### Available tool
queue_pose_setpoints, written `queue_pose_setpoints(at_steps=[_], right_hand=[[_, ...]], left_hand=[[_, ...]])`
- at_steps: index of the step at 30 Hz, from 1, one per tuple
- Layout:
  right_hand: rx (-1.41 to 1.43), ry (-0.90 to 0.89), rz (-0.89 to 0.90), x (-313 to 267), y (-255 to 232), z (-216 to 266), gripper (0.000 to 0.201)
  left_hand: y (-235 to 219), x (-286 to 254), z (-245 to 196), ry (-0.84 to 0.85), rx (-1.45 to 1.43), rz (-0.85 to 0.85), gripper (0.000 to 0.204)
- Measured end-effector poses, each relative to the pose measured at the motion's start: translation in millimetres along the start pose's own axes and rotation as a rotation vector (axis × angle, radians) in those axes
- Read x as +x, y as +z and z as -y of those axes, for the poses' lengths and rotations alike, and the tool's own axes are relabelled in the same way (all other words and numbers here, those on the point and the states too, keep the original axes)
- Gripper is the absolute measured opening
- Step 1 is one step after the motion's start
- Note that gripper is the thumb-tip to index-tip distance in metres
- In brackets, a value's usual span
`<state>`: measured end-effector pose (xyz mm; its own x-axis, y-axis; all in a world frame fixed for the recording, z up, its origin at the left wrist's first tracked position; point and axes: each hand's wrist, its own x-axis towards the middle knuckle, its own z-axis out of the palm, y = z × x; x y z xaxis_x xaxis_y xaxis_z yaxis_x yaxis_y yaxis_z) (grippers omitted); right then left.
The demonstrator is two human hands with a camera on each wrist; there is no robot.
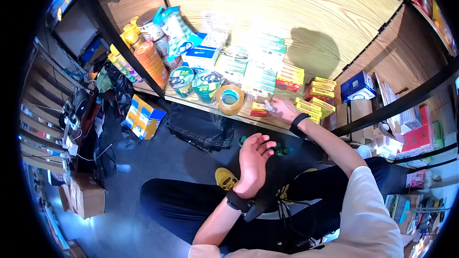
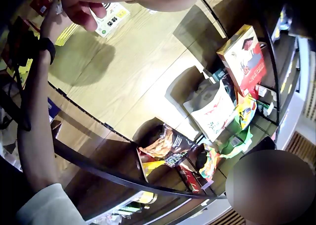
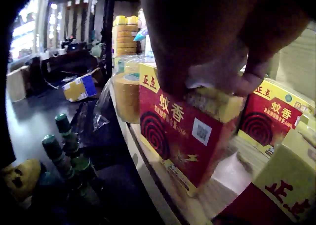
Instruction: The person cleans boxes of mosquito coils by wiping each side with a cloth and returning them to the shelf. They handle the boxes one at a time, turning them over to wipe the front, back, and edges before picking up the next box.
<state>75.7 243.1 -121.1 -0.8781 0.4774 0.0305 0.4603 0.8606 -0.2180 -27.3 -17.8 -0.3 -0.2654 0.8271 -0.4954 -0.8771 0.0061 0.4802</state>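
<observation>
My right hand [image 1: 284,110] pinches a crumpled white tissue [image 3: 217,76] at the front of the shelf. Its fingers lie over the top of a red and yellow mosquito coil box [image 3: 182,131], which stands upright by the shelf's front edge. Beside that box, a second mosquito coil box [image 3: 269,116] stands farther in, and the corner of another yellow box [image 3: 291,175] shows nearby. Over the lap, my left hand [image 1: 253,160] is raised in the air, fingers loosely bent and holding nothing. A roll of tan packing tape [image 1: 229,99] sits left of the box.
Green-lidded tubs [image 1: 206,85], stacked white-green boxes [image 1: 260,74] and yellow mosquito coil boxes [image 1: 308,110] fill the wooden shelf [image 1: 287,0]. A black metal post [image 1: 119,38] rises at the left. Green bottles [image 3: 64,146] stand on the floor below, near a yellow-blue carton [image 1: 142,118].
</observation>
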Motion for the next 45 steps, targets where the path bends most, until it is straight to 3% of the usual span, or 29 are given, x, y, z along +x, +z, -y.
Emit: queue_pose_setpoints(at_steps=[2,6,7,8,10,11,14,17,22,24,27,28,30,32,35,37,40,45], right_hand=[[0.107,0.104,0.01,2.9,-1.6,-3.9,0.028],[0.093,0.055,0.19,6.5,-21.5,-13.8,0.028],[0.107,-0.005,0.085,5.8,-20.2,-17.9,0.03],[0.103,-0.001,0.088,4.1,-23.7,-26.5,0.03],[0.294,0.16,0.032,5.3,-45.6,-32.3,0.038],[0.415,0.153,-0.21,1.5,-46.2,-40.5,0.04],[-0.02,0.316,-0.402,3.3,-49.7,-79.5,0.034],[-0.244,0.376,-0.292,6.0,-32.4,-103.6,0.037],[-0.332,0.388,-0.335,22.8,-12.0,-120.6,0.037],[-0.268,0.418,-0.342,24.5,-28.5,-98.5,0.038],[-0.156,0.148,-0.314,16.7,-78.8,-43.7,0.036],[-0.149,0.158,-0.304,10.6,-85.1,-20.2,0.036],[-0.118,0.124,-0.04,-1.3,-91.2,24.0,0.032],[-0.148,0.013,0.092,-11.1,-54.3,35.3,0.035],[-0.068,0.003,0.157,-33.8,9.8,38.2,0.038],[-0.021,-0.012,0.324,-39.3,56.7,27.8,0.038],[-0.039,-0.004,0.358,-38.2,83.5,31.9,0.042],[-0.013,0.026,0.406,-34.2,93.8,26.3,0.045]], left_hand=[[-0.5,0.6,-2.9,-0.013,-0.032,0.003,0.034],[-0.8,2.6,-2.2,-0.064,-0.047,0.012,0.026],[-3.0,5.0,-1.3,-0.078,-0.05,0.014,0.024],[-4.8,6.7,-0.8,-0.09,-0.053,0.014,0.022],[-3.6,5.2,-3.2,-0.088,-0.057,0.026,0.019],[-3.3,5.1,-4.8,-0.082,-0.057,0.036,0.017],[-5.0,6.5,-5.7,-0.058,-0.062,0.052,0.014],[-7.9,9.4,-2.6,-0.071,-0.052,0.065,0.013],[-7.5,14.9,4.1,-0.069,0.018,0.025,0.014],[-10.9,14.8,5.4,-0.052,0.044,-0.073,0.014],[-21.7,19.5,-2.0,0.027,-0.047,-0.13,0.013],[-18.8,18.8,-11.1,0.081,-0.057,-0.134,0.012],[-9.9,13.8,-29.0,0.18,-0.087,-0.17,0.012],[-5.2,7.0,-45.8,0.225,-0.123,-0.143,0.009],[0.4,-4.1,-64.1,0.196,-0.205,-0.085,0.004],[-2.2,-9.7,-72.6,0.192,-0.227,-0.028,0.004],[-8.4,-13.2,-88.1,0.206,-0.286,0.066,0.005],[-13.1,-13.1,-103.7,0.326,-0.243,-0.027,0.006]])
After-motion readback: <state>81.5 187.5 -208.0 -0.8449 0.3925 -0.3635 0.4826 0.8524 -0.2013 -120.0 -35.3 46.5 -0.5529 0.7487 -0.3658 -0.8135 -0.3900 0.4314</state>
